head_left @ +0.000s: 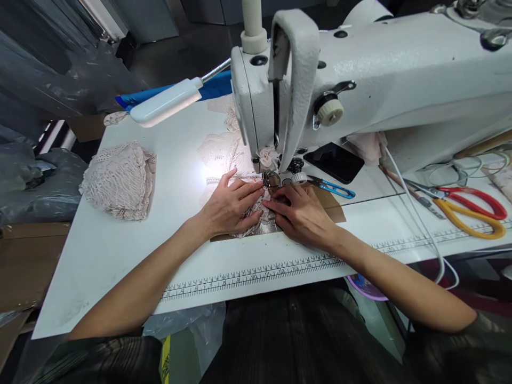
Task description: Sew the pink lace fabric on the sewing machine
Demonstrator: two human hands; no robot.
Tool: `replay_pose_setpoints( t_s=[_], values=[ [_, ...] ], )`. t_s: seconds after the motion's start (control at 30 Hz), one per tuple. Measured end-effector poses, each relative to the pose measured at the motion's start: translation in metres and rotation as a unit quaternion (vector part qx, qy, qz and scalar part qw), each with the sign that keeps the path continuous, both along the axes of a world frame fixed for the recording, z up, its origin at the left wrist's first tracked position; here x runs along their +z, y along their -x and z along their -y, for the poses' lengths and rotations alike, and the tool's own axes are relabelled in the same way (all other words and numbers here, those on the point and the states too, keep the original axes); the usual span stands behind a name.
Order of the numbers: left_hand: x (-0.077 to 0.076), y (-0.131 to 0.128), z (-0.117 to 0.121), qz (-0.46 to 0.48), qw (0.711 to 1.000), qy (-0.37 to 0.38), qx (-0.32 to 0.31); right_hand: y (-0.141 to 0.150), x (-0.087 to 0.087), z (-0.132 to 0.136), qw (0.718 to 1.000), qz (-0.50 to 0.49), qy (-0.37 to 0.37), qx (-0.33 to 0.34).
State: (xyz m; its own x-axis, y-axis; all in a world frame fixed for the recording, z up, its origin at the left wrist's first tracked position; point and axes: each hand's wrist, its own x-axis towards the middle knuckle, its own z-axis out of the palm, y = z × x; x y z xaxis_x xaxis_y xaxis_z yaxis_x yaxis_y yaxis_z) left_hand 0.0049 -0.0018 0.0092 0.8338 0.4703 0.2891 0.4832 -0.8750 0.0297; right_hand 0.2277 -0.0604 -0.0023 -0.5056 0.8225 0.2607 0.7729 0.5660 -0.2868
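Observation:
A pale pink lace piece point(224, 154) lies under the presser foot point(272, 180) of a white industrial sewing machine point(360, 80). My left hand point(230, 205) rests flat on the lace just left of the foot, fingers stretched out and slightly apart. My right hand point(302, 213) lies flat on the fabric edge just in front of the foot, its fingers extended toward the needle. The two hands' fingertips nearly meet on the lace.
A stack of lace pieces point(120, 181) sits at the table's left. A lamp point(166, 101) shines over the work. Blue thread snips point(334, 188) and a black phone point(334, 161) lie right of the foot. Red scissors point(472, 200) and yellow scissors point(470, 220) lie far right. A ruler strip point(256, 273) runs along the front edge.

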Motion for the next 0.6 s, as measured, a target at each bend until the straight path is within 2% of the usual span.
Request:
replay_pose_setpoints(
  t_s=[0.2,0.6],
  values=[
    [0.000,-0.004,0.006,0.021,0.999,-0.033,0.006,-0.002,-0.004,-0.001,0.999,-0.030,-0.012,0.008],
    [-0.001,-0.007,0.012,-0.005,0.999,-0.028,0.034,-0.003,-0.002,-0.001,0.999,-0.021,-0.029,0.015]
  ],
)
